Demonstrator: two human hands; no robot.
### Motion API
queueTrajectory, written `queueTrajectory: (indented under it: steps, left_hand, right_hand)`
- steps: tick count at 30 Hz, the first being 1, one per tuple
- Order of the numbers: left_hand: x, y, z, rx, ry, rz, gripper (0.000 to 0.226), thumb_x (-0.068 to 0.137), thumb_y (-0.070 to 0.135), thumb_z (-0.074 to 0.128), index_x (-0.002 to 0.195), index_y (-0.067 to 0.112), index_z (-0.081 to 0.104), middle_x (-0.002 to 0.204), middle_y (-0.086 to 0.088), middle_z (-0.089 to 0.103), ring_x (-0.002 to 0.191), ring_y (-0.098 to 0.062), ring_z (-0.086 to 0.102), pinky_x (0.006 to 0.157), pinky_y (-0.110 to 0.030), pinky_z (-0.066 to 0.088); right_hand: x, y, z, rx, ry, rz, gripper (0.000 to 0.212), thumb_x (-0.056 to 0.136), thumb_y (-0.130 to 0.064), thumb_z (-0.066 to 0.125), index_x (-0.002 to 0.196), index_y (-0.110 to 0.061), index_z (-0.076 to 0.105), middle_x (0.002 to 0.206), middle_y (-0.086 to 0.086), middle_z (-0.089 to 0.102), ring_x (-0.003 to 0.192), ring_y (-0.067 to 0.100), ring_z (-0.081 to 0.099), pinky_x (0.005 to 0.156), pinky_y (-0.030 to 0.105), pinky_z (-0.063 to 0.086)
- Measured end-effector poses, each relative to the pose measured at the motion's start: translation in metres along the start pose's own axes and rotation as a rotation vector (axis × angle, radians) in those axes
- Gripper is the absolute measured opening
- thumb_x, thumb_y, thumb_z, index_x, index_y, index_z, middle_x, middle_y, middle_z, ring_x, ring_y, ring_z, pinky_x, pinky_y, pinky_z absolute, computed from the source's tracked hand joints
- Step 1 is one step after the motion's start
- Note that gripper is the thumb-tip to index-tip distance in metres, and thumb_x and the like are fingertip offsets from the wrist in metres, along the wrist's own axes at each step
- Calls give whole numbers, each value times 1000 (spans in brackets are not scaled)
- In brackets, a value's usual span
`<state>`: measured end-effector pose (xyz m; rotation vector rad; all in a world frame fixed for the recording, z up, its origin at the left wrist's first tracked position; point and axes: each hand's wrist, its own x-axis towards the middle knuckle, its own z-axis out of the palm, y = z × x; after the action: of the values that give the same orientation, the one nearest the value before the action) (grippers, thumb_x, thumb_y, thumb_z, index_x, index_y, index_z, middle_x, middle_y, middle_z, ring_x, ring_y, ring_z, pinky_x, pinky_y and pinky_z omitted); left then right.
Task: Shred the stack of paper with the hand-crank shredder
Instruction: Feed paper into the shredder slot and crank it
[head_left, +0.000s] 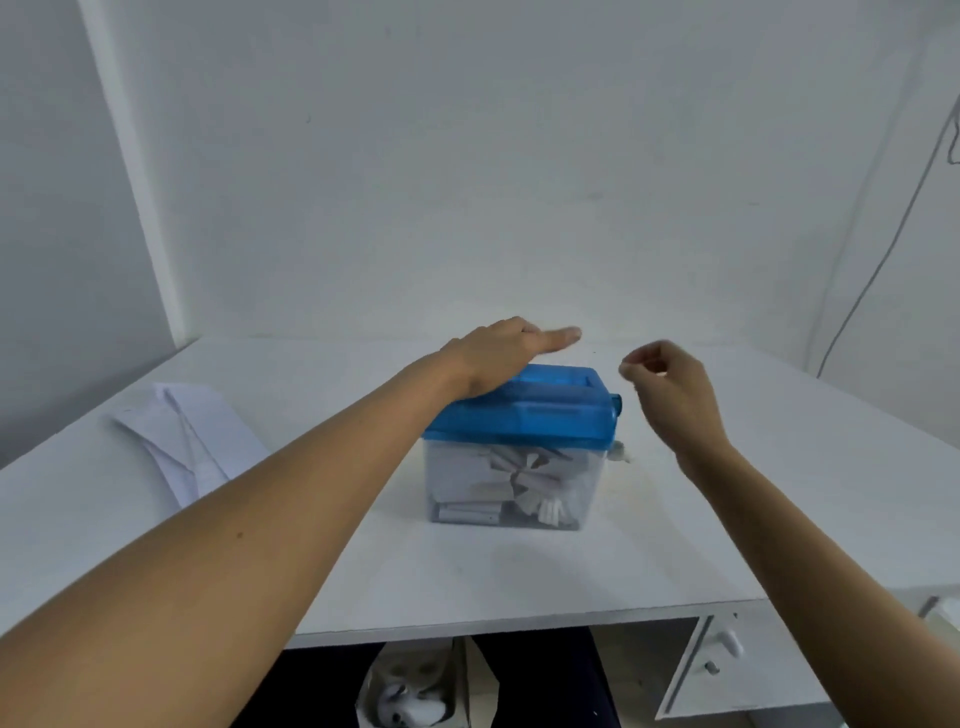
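Shredder: the hand-crank shredder (519, 447) stands mid-surface, its blue lid (540, 410) seated on a clear bin (457, 488).
Bin: curled white paper strips (524, 478) fill much of it.
Left hand: the left hand (498, 358) lies flat on the far left of the lid, fingers (561, 338) straight and together.
Right hand: the right hand (675, 389) hovers just right of the shredder, above the blue crank hub (616, 402) and touching nothing; its fingers (636, 364) are loosely curled, thumb and forefinger tips close.
Paper: the stack of paper (197, 441) lies well to the left, fanned unevenly.
Surface: a white surface (519, 571) against a white wall.
Edges: a thin cable (883, 260) hangs down the wall at right; a white drawer (727, 660) sits below.
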<state>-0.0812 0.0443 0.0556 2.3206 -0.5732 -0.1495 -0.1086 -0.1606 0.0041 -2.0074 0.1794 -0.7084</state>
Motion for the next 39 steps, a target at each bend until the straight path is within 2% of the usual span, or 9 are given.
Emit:
queueTrajectory:
  steps: [5,8,12,17,21,24,28,34,39]
  left_hand:
    - [-7,-10,-26,-430,365,129,39,103,45,52,127,17,66,128,6,67,114,-9,64,103,-31,41]
    - [-27,-36,-53,-369,594,181,15,100,28,61,96,21,74,100,10,75,89,-3,70,77,-15,44]
    - [-77,-93,-89,-282,697,108,28,101,24,60,79,12,72,82,-1,72,69,0,63,69,-13,44]
    - [-140,-195,-101,-163,817,-252,43,103,36,57,74,6,67,77,-3,70,77,-22,61,70,-28,41]
    - [-166,-250,-84,-117,800,-402,20,97,27,67,83,12,63,86,-3,66,80,-17,60,65,-24,40]
    - [-169,-273,-69,-51,757,-403,12,95,33,69,93,22,63,98,5,65,87,-11,61,73,-30,46]
    - [-168,-281,-63,111,660,-362,11,93,43,66,93,33,61,98,16,58,95,-11,59,84,-37,49]
    - [-168,-280,-60,277,612,-342,27,95,47,62,116,33,52,112,8,53,109,-17,52,91,-38,43]
    - [-166,-282,-59,309,598,-352,35,98,48,57,126,29,50,124,4,52,117,-19,50,95,-38,42]
  right_hand:
    - [-13,-71,7,-77,-39,-268,3,97,-17,60,99,-18,62,93,-8,64,80,5,58,57,9,41]
    - [-32,-106,29,-80,-116,-426,5,94,-19,61,97,-23,62,90,-12,63,80,4,59,59,4,42]
    - [-54,-137,69,-11,-231,-529,7,90,-19,63,96,-23,63,92,-7,65,79,6,60,64,15,47]
    - [-80,-154,137,21,-457,-563,7,88,-16,61,88,-21,66,86,-6,67,72,7,60,63,17,46]
    - [-93,-151,199,-120,-638,-458,10,89,-22,62,93,-17,69,90,-1,70,76,12,62,61,16,46]
    - [-97,-140,244,-298,-775,-325,31,90,-35,64,95,-5,69,93,13,68,85,26,64,71,34,52]
    - [-101,-124,288,-439,-859,-198,49,88,-49,66,63,-18,36,66,0,41,66,23,47,51,31,31]
    - [-100,-118,302,-388,-928,-7,50,74,-52,82,88,-11,56,80,2,52,69,18,52,48,26,32]
    - [-93,-116,295,-253,-942,102,42,74,-33,87,95,-6,63,87,8,64,67,21,58,53,25,42]
